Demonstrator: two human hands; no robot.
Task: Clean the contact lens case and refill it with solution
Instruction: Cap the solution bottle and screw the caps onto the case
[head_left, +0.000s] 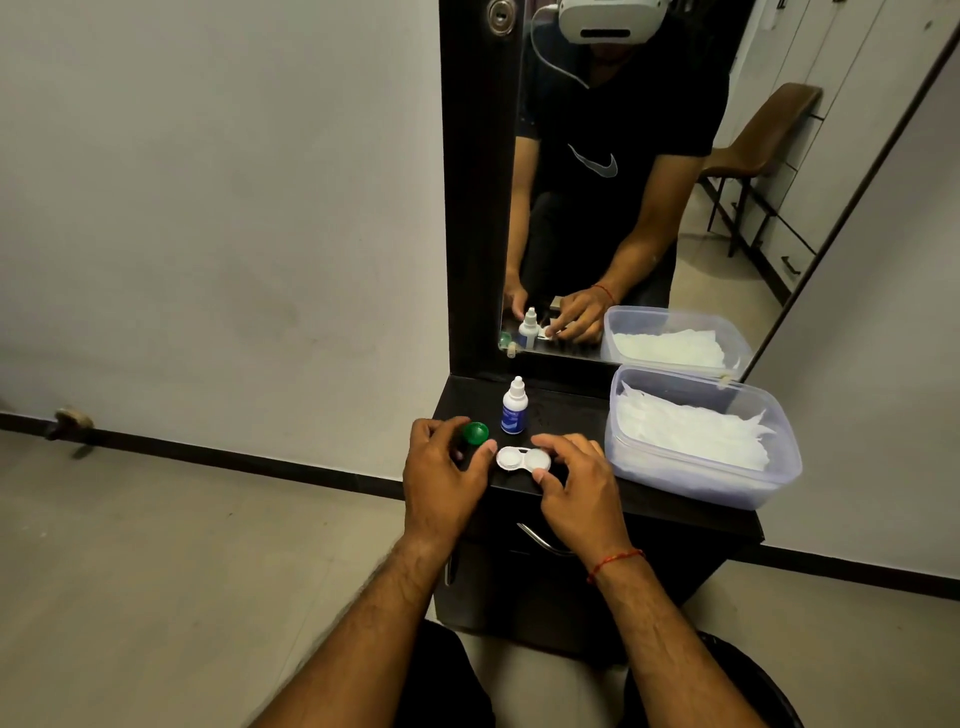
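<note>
Now the lens case lies flat just in front of the bottle, long axis left to right; the right hand pinches its right end, the left hand, loosely curled, touches its left.

In front of me stands a small black table with a drawer handle under its top, set against a plain pale grey wall that ends in a dark skirting strip above a light tiled floor. A tall mirror in a black frame rises from the back of the table. In its glass I see a brown chair and white cabinet fronts with dark handles.
</note>
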